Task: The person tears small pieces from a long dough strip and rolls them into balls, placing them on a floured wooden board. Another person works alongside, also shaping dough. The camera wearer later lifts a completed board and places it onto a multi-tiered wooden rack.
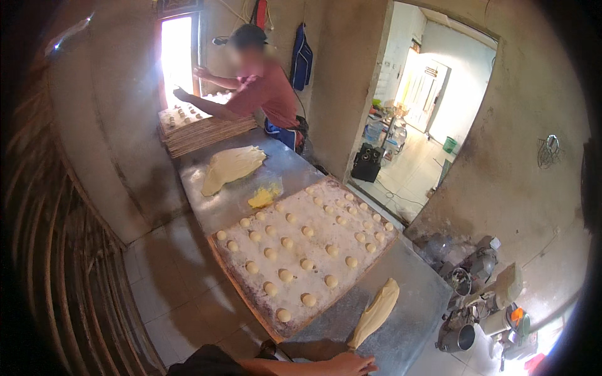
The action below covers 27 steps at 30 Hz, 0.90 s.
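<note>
My left forearm reaches in along the lower edge, with my left hand (pixel 355 365) low beside the near end of a long pale dough piece (pixel 376 307). Its fingers are curled and partly cut off; what they hold, if anything, is hidden. My right hand is out of view. Just beyond the dough lies a floury board (pixel 276 316) bearing several small round dough balls (pixel 308 299) in rows, on a metal table (pixel 414 294). Farther back on the table are a wide dough slab (pixel 229 168) and a yellow soft mass (pixel 263 197).
Another person (pixel 276 94) leans over stacked boards (pixel 204 135) by the bright window, arms raised. A doorway (pixel 417 94) opens at the back right. Pots and containers (pixel 458 338) crowd the floor at right. A slatted rack (pixel 69 250) stands along the left. A black box (pixel 367 161) is by the doorway.
</note>
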Each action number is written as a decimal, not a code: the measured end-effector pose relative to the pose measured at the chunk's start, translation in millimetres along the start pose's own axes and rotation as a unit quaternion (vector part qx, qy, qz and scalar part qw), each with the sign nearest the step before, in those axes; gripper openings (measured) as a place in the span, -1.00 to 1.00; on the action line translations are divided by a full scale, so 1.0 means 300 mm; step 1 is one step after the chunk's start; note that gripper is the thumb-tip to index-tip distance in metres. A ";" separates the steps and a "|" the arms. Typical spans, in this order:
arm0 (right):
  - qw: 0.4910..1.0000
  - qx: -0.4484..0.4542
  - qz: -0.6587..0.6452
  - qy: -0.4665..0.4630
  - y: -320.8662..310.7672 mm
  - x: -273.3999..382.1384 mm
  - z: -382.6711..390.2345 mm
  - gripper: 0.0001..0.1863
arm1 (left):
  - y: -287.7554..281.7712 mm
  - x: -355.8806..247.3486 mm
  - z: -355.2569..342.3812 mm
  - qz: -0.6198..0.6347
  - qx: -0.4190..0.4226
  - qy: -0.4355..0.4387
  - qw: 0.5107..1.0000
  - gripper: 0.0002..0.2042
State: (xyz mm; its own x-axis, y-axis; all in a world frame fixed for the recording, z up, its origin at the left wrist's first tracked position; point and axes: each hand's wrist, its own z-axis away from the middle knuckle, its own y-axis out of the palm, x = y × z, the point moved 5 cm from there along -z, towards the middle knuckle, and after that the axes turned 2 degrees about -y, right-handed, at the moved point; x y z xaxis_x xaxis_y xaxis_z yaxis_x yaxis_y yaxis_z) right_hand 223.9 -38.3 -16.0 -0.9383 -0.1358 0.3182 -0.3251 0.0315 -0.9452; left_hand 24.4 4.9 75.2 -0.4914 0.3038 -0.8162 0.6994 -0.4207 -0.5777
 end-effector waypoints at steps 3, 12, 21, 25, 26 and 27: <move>0.999 -0.032 0.033 -0.014 0.132 -0.180 -0.059 -0.47 | 0.230 0.078 -0.108 0.088 -0.053 0.056 0.993 -0.66; 0.977 -0.050 -0.186 0.096 0.167 0.033 0.168 -0.80 | -0.116 0.142 -0.115 -0.035 -0.050 -0.201 0.978 -0.53; 0.997 -0.019 -0.068 0.003 0.077 0.381 -0.140 -0.35 | -0.081 0.251 -0.102 -0.224 -0.203 -0.067 0.951 -0.75; 0.998 0.042 0.034 0.041 -0.010 0.335 -0.024 -0.44 | -0.103 0.201 -0.047 -0.255 -0.149 -0.045 0.954 -0.73; 0.990 0.045 0.108 0.074 -0.067 0.307 -0.052 -0.45 | -0.108 0.202 -0.035 -0.256 -0.135 -0.059 0.955 -0.73; 0.965 -0.090 0.247 0.009 -0.007 0.227 -0.101 -0.33 | -0.102 0.222 -0.056 -0.244 -0.098 -0.068 0.963 -0.73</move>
State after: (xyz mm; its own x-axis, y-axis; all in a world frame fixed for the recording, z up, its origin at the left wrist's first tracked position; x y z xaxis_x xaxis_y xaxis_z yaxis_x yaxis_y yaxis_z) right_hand 157.1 -17.5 10.0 -0.9854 -0.0428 -0.1650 0.1485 0.2591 -0.9544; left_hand -21.0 52.5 38.6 -0.8399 0.3041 -0.4495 0.4463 -0.0841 -0.8909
